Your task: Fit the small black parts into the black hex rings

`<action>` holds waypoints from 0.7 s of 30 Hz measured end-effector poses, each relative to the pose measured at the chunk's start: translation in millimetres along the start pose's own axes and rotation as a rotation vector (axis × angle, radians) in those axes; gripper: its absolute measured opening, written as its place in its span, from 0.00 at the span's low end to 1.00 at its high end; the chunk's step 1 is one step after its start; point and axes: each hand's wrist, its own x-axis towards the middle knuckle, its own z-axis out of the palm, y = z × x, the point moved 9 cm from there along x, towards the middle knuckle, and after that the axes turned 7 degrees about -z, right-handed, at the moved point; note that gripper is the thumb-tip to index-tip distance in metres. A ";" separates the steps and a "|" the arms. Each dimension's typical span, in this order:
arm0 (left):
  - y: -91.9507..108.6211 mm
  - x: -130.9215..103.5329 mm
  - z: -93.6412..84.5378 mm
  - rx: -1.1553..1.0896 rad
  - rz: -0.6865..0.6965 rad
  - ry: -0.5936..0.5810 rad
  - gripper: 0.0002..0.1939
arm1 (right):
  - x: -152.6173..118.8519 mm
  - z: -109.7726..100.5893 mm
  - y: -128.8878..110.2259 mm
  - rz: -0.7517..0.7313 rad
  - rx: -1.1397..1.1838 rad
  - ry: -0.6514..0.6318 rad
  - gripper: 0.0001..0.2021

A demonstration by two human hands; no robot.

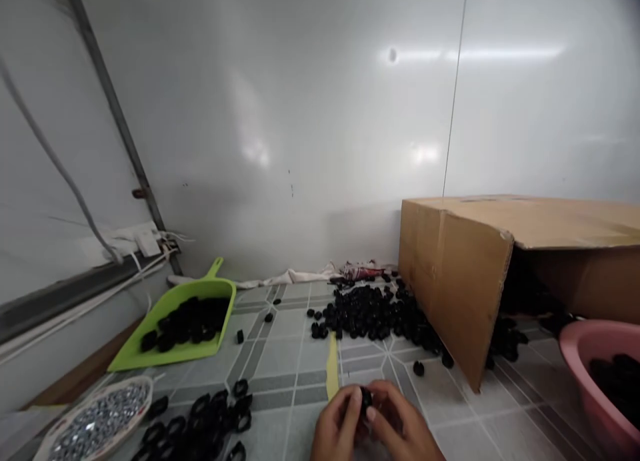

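Note:
Near the bottom centre, my left hand [341,421] and my right hand [399,422] meet around one small black part [366,398]. Fingers of both hands pinch it, and they cover much of it. To the left of my hands lies a group of black ring-shaped parts [200,424] on the tiled-pattern table cover [273,381]. Beyond my hands is a larger heap of black parts [370,311]. An oval dish [145,407] at the lower left holds many small shiny metal pieces [100,424].
A green dustpan [227,321] with black parts stands at the left. An open cardboard box [450,274] lies at the right, black parts inside. A pink basin [575,361] with black parts sits at the right edge. A yellow strip [332,367] lies beyond my hands.

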 end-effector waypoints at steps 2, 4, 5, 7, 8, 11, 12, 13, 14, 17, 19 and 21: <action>2.9 -2.8 3.8 -0.027 0.012 -0.030 0.25 | -4.6 -2.4 -11.1 -0.023 -0.049 -0.011 0.20; 9.8 -3.9 4.6 -0.032 0.037 -0.033 0.24 | -3.3 -5.2 -20.2 -0.041 -0.083 -0.005 0.18; 12.9 -4.5 4.8 -0.033 0.046 -0.032 0.23 | -2.3 -6.8 -23.0 -0.046 -0.090 0.006 0.18; 16.4 -6.3 5.7 -0.036 0.049 -0.038 0.21 | -1.7 -8.0 -24.1 -0.035 -0.079 0.018 0.17; 16.9 -7.3 6.0 -0.040 0.042 -0.040 0.21 | -2.0 -7.9 -23.1 -0.022 -0.065 0.021 0.17; 16.9 -9.6 6.2 -0.056 0.017 -0.038 0.21 | -3.4 -7.1 -20.5 -0.002 -0.057 0.013 0.18; 17.3 -10.0 6.3 -0.059 0.011 -0.039 0.21 | -3.4 -7.5 -20.7 -0.008 -0.068 0.013 0.19; 18.0 -10.3 6.6 -0.059 0.007 -0.042 0.21 | -3.1 -8.2 -21.0 -0.015 -0.079 0.014 0.21; 18.8 -10.5 7.0 -0.055 0.003 -0.047 0.21 | -2.6 -9.0 -21.2 -0.023 -0.087 0.017 0.23; 20.4 -11.0 7.8 -0.041 -0.018 -0.055 0.21 | -0.4 -13.4 -20.0 -0.033 -0.094 0.040 0.25; 20.8 -11.5 7.5 -0.038 -0.030 -0.050 0.21 | 0.5 -14.7 -18.6 -0.029 -0.101 0.040 0.25; 20.4 -12.0 7.4 -0.034 -0.036 -0.041 0.21 | 0.4 -13.4 -17.7 -0.018 -0.105 0.017 0.24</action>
